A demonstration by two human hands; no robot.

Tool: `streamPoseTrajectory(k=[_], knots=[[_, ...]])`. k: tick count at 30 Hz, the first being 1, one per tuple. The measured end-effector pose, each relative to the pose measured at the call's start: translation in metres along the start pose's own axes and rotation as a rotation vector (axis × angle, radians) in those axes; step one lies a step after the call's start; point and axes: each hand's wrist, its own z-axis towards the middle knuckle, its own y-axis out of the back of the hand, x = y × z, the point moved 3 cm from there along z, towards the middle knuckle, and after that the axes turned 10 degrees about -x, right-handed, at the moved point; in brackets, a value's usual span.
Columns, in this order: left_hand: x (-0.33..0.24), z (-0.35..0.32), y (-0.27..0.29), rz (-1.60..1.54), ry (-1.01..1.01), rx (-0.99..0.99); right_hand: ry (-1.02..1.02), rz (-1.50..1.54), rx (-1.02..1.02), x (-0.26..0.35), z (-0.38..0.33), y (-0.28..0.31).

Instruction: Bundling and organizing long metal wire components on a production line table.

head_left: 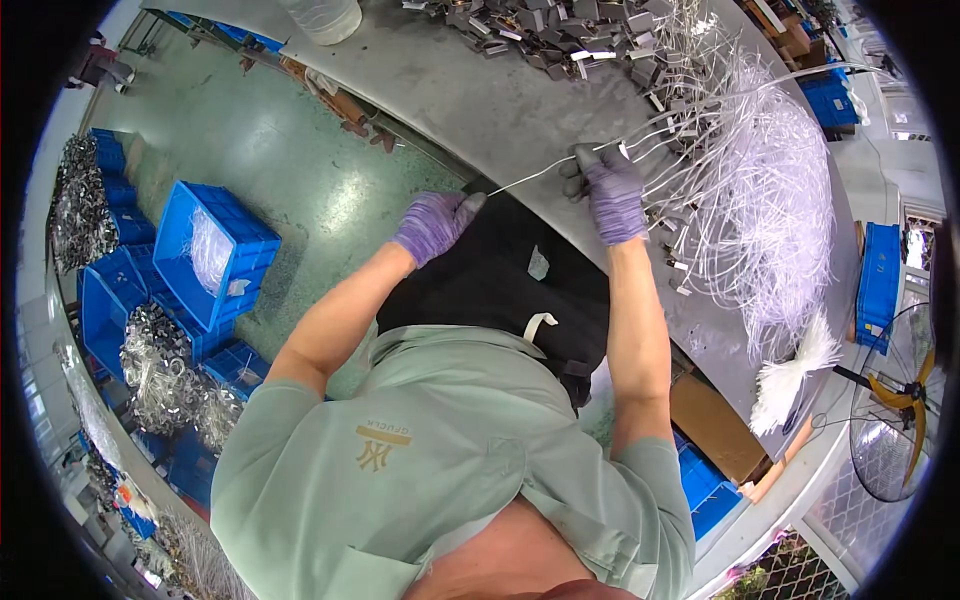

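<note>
A thin white cable (532,178) runs taut between my hands, over the table's near edge. My left hand (438,226), in a purple glove with grey fingertips, pinches its left end between thumb and fingers. Gloved the same way, my right hand (608,190) is closed around the cable above the tabletop, beside a white tag. Past that hand, several white cables fan out toward a large tangled heap of clear and white cables (770,200). Small dark grey box-shaped parts (560,35) lie piled at the far side of the table.
The grey metal table (480,100) crosses in front of me. A white cable-tie bundle (795,375) lies at its right end, near a fan (910,400). Blue crates (215,250) stand on the green floor at left, some filled with cables. A translucent container (325,18) sits at the far left.
</note>
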Motion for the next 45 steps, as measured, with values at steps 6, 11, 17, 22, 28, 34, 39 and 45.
streamPoseTrajectory(k=[6, 11, 17, 22, 28, 34, 39, 45], knots=[[-0.035, 0.002, 0.000, -0.470, -0.009, 0.019, 0.026, 0.078, 0.080, -0.006, -0.028, -0.015], [-0.070, 0.010, 0.003, -0.874, 0.143, 0.172, -0.019, -0.088, 0.108, -0.002, -0.048, -0.031], [-0.114, 0.029, 0.000, -1.030, 0.147, 0.330, 0.015, -0.003, 0.026, 0.014, -0.043, -0.001], [-0.138, 0.052, -0.012, -0.684, -0.102, 0.206, 0.320, -0.430, -0.244, 0.002, 0.030, 0.086], [-0.097, 0.047, -0.023, -0.563, -0.181, 0.167, 0.063, -0.274, -0.593, -0.002, -0.024, 0.219], [-0.042, 0.024, -0.013, -0.649, 0.012, 0.224, 0.016, -0.120, -1.070, -0.063, -0.110, 0.374], [-0.014, 0.023, -0.023, -0.704, 0.086, 0.271, -0.034, -0.784, -1.144, -0.154, -0.135, 0.453], [-0.050, 0.015, -0.021, -0.612, 0.051, 0.228, -0.240, -1.257, -0.919, -0.130, -0.124, 0.422]])
